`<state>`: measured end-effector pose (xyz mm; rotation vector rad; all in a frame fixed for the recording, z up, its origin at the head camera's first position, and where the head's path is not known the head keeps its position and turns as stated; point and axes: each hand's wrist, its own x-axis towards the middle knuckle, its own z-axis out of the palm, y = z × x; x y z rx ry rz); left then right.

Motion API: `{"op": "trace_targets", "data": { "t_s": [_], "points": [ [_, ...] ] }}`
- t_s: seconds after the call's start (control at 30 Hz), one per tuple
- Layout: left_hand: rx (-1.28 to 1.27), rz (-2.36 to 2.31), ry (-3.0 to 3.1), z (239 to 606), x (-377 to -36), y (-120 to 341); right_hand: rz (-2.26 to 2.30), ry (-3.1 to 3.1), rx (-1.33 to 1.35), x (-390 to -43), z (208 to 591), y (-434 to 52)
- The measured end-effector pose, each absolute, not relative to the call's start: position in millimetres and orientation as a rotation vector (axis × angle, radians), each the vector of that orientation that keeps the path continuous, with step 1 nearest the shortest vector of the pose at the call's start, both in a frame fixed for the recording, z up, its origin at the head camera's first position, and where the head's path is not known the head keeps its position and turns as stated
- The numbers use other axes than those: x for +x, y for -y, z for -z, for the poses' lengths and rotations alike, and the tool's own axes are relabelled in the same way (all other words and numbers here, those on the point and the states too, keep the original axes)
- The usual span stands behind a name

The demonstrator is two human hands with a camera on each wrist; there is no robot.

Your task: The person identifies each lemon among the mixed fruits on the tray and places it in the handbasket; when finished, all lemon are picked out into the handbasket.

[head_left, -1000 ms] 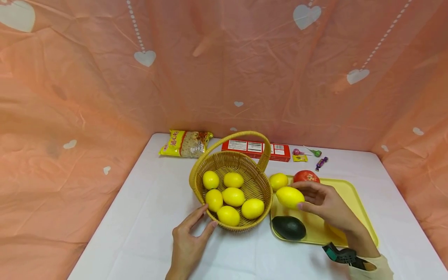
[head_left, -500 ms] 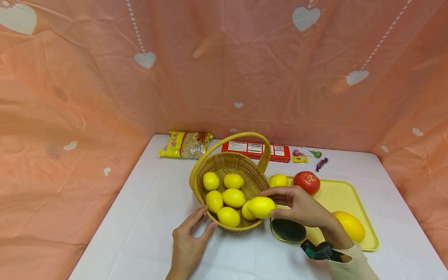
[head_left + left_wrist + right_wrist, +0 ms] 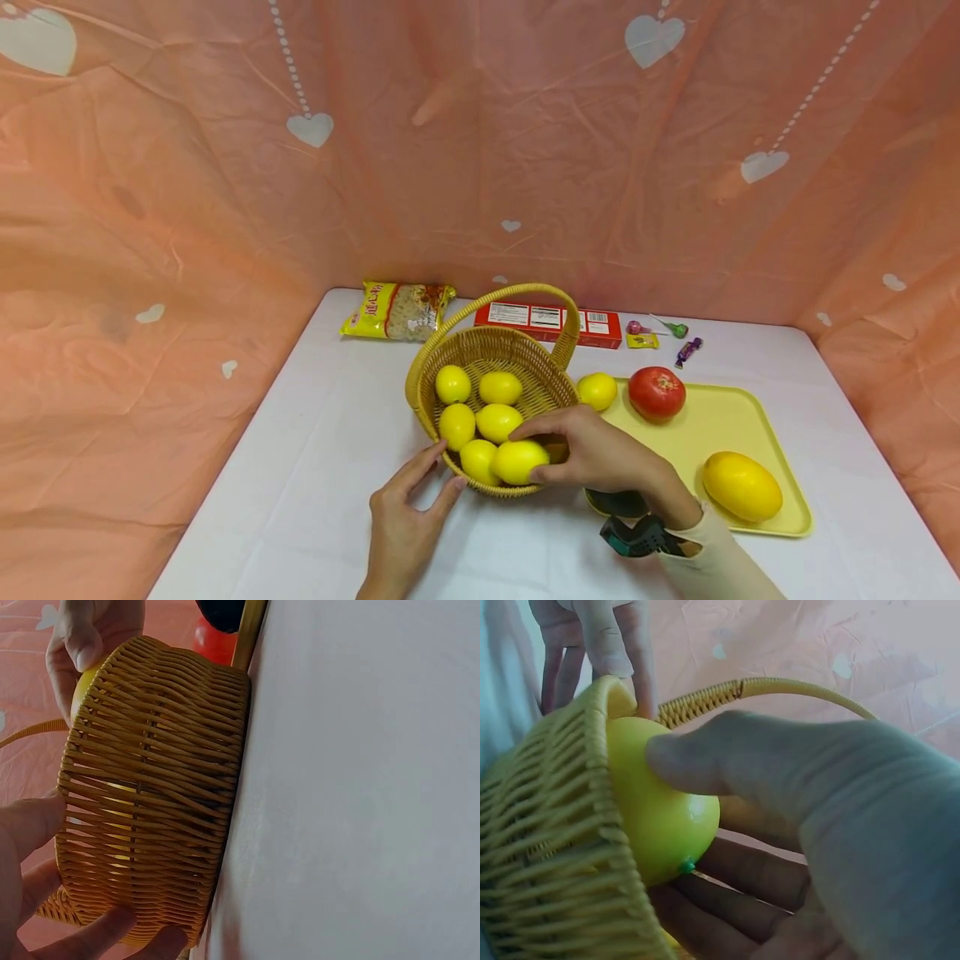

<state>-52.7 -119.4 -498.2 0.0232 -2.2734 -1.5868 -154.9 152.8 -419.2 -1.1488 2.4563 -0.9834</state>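
Five lemons: lay in the wicker basket (image 3: 555, 379) already, two at the back, two in the middle, one (image 3: 477, 460) at the front rim.
Held lemon (image 3: 519, 461): sat low over the front of the basket, just inside the rim, touching or nearly touching the front one.
Right hand (image 3: 600, 454): closed around the held lemon, thumb on the near side and fingers curled over the top; not yet let go.
Left hand (image 3: 405, 521): fingers fairly straight, tips resting against the basket's outer wall at the front, holding nothing.
Risk, roll-out: the lemon would probably perch on its neighbours beside the low rim, so it could tip over the edge onto the table (image 3: 300, 467).
Risk, basket shift: a push from the right hand could slide the light basket if the left hand gave way.
Risk, crowding: pressing down might nudge the packed lemons.
Tray (image 3: 780, 467): beside the basket, with a tomato (image 3: 656, 392) and other fruit.
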Motion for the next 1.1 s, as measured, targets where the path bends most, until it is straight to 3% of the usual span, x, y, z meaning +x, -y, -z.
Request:
{"op": "trace_targets", "data": {
  "t_s": [0.27, 0.43, 0.83, 1.1],
  "points": [
    [-0.001, 1.587, 2.249, 499.5, -53.2, 119.4, 0.976, -2.493, -1.227, -153.9, 432.5, -130.5],
    [-0.010, 1.588, 2.249, 499.5, -53.7, 118.8, 1.146, -2.447, -1.128, -155.7, 431.8, -132.3],
    [-0.012, 1.590, 2.253, 499.1, -53.1, 118.8, 1.707, -2.239, -0.961, -184.9, 425.4, -210.3],
    [-0.004, 1.584, 2.257, 499.7, -53.7, 119.5, 1.571, -2.421, -0.765, -213.2, 423.5, -258.3]
  ]
}}
